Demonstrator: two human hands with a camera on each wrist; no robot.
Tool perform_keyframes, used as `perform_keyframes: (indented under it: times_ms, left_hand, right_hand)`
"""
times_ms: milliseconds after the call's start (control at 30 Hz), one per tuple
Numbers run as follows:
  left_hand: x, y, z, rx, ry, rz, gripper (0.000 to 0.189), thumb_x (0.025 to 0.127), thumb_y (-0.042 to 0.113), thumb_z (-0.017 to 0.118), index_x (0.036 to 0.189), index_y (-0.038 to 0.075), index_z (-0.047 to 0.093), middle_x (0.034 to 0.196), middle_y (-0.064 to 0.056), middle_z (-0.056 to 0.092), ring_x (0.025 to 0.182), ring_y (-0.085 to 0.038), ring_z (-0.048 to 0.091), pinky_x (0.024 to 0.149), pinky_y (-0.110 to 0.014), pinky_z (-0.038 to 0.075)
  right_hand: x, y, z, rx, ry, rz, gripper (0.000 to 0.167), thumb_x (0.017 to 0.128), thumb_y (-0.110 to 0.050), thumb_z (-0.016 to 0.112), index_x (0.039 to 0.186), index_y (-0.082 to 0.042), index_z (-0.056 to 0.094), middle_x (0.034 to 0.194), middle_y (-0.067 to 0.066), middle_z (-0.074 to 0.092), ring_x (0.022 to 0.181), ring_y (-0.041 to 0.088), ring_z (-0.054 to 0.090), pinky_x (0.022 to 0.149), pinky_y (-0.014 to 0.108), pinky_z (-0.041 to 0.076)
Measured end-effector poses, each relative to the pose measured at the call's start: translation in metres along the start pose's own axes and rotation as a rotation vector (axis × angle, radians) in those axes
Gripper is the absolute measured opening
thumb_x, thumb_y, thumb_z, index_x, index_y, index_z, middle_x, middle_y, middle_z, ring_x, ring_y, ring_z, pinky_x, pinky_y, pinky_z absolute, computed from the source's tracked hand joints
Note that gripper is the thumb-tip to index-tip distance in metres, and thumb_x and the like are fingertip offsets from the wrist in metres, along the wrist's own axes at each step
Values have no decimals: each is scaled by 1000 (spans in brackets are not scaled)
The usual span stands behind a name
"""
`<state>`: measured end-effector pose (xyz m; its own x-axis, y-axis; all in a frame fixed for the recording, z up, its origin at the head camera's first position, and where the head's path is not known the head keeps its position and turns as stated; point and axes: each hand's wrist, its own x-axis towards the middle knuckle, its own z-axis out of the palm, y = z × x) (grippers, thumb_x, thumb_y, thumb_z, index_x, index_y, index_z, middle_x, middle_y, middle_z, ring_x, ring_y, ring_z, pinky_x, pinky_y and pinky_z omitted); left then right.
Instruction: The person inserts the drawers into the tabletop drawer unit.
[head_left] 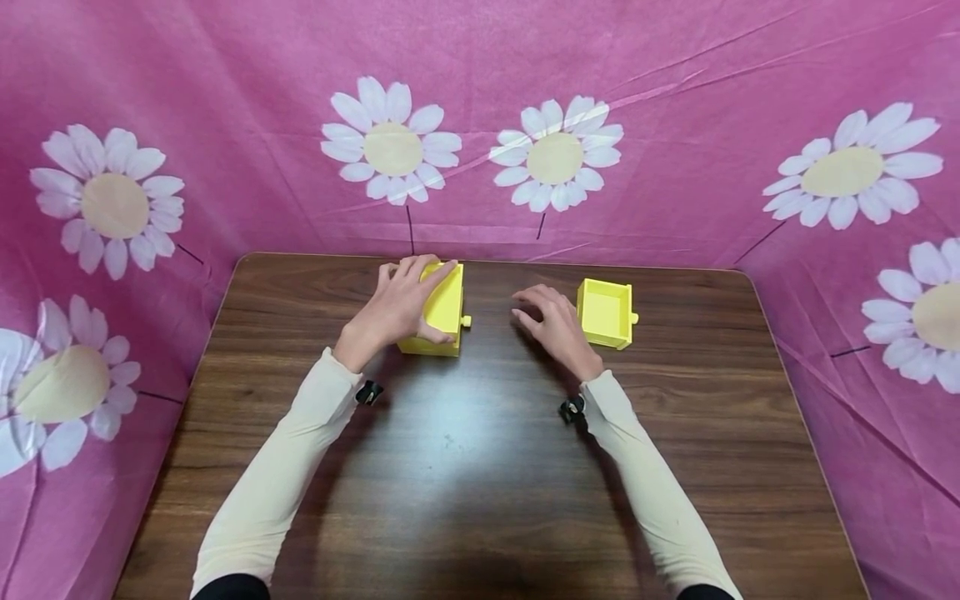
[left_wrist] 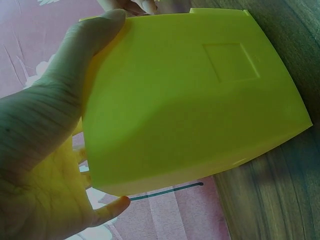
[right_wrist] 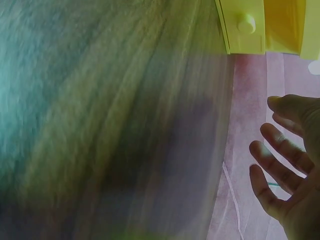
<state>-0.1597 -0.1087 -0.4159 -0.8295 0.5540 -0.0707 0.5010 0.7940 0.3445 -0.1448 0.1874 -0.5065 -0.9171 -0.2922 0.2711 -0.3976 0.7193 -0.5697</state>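
Observation:
My left hand (head_left: 393, 307) grips a yellow drawer cabinet (head_left: 447, 307) from above, thumb on the near side and fingers over the far side. In the left wrist view the cabinet's broad side (left_wrist: 165, 100) faces the camera, with a faint square mark. A small round knob (head_left: 467, 321) sticks out on the cabinet's right face. The right wrist view shows a knobbed drawer front (right_wrist: 245, 25) beside an open slot (right_wrist: 282, 25). My right hand (head_left: 557, 327) holds nothing, its fingers loosely bent, between the cabinet and a loose yellow drawer (head_left: 606, 312).
The loose drawer lies on the brown wooden table (head_left: 465, 492), open side up, its knob pointing right. Pink cloth (head_left: 480, 50) with white flowers hangs behind the table's back edge and along both sides.

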Motion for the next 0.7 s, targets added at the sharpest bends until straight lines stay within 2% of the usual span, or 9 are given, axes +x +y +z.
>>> perform_keyframes:
  times_ms: [500, 700]
  left_hand:
    - [0, -1, 1, -11, 11, 4, 120, 68, 53, 94, 165, 16, 33, 158, -17, 37, 145, -38, 35, 110, -61, 28]
    - [-1, 0, 1, -12, 11, 6, 119, 69, 52, 95, 164, 16, 34, 158, -17, 38, 144, -39, 35, 107, -62, 29]
  right_hand:
    - [-3, 6, -8, 1, 23, -6, 28, 97, -16, 76, 122, -4, 75, 120, 13, 73, 115, 34, 66, 102, 53, 49]
    - [-3, 12, -13, 21, 74, 21, 25, 96, -11, 76, 119, -2, 76, 119, 15, 73, 114, 35, 67, 100, 52, 50]
